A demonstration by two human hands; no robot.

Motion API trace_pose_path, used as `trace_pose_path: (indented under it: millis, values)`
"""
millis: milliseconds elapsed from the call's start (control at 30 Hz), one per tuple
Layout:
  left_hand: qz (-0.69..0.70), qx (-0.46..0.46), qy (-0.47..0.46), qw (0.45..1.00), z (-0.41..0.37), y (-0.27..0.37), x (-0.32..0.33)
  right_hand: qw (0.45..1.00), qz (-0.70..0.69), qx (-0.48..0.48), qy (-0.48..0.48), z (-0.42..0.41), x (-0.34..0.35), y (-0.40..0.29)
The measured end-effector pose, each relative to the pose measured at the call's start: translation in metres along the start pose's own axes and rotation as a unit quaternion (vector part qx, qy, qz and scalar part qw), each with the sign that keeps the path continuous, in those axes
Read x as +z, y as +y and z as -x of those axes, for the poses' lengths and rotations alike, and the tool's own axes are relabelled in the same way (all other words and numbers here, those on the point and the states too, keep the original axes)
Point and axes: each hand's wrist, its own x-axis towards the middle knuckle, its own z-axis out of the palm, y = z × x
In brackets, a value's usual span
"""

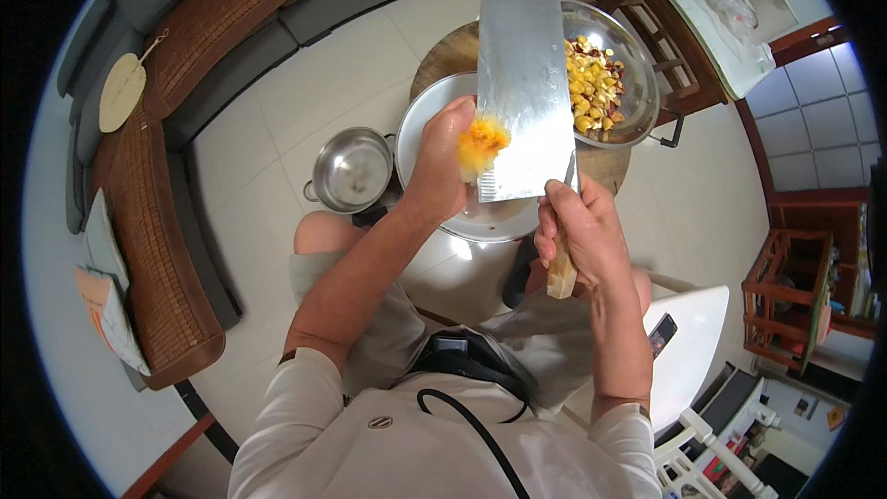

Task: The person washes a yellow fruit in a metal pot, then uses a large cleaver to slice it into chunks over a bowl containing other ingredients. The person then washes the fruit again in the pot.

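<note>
My right hand point(585, 229) grips the wooden handle point(563, 270) of a Chinese cleaver. Its broad steel blade point(527, 76) points away from me, flat side towards the camera. In my left hand point(440, 159) is a wet, fibrous yellow-orange lump point(483, 144), close against the blade's left edge; whether they touch I cannot tell. Under both hands sits a wide, light-coloured basin point(416, 118), partly hidden by the blade and my left hand. At the far right, behind the blade, a steel pan point(641, 83) holds many cut yellow and reddish-brown pieces point(596, 86).
Both vessels rest on a round wooden board or stool point(443, 48). An empty steel pot point(353, 170) stands left of the basin. A white plastic chair point(693, 333) with a phone point(663, 335) is at my right. A grey sofa point(360, 3) curves along the left; a wooden table point(734, 62) stands far right.
</note>
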Motion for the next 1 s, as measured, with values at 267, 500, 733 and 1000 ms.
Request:
trace_pose_path:
  millis: [267,500,733,1000]
  values:
    - [-0.014,0.012,-0.019,1.000,-0.009,-0.002,-0.022,1.000,-0.003,0.025,-0.009,0.004,0.000,0.007]
    - [0.003,0.018,0.013,1.000,-0.003,-0.003,-0.001,0.999,-0.030,0.024,-0.010,0.002,-0.003,0.009]
    - [-0.016,0.018,0.016,1.000,-0.002,-0.005,0.002,0.999,-0.040,0.021,-0.017,0.002,-0.004,0.007]
    - [-0.028,0.020,-0.007,0.999,-0.005,-0.009,-0.007,0.997,-0.068,0.047,-0.015,-0.001,-0.008,0.002]
